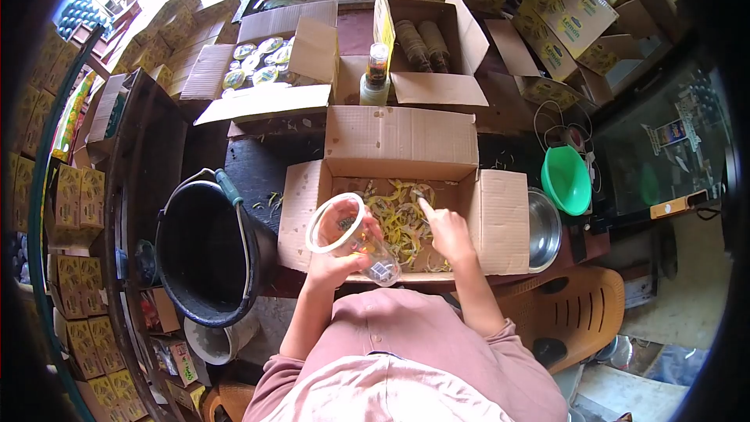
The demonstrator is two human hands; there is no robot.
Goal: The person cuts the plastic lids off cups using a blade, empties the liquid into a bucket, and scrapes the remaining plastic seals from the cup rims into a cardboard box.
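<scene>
The left hand (334,267) has its fingers closed around a clear jar (381,259), tilted, its mouth toward 10 o'clock. The right hand (451,236) reaches over yellow strips (394,223) inside the box (504,223), index finger extended; I cannot tell whether its fingers grip any. From the box, a bucket (266,252) stands at 9 o'clock, a metal bowl (545,230) at 3.

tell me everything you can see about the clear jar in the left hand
The jar looks like see-through plastic, with a wide round mouth, no lid on it and a thick whitish rim. A pale patch with dark marks shows near its base, too small to read. Dark bits show through the mouth; whether they lie inside, I can't tell. It is tilted, mouth to the picture's upper left, gripped by the left hand over the open cardboard box.
</scene>
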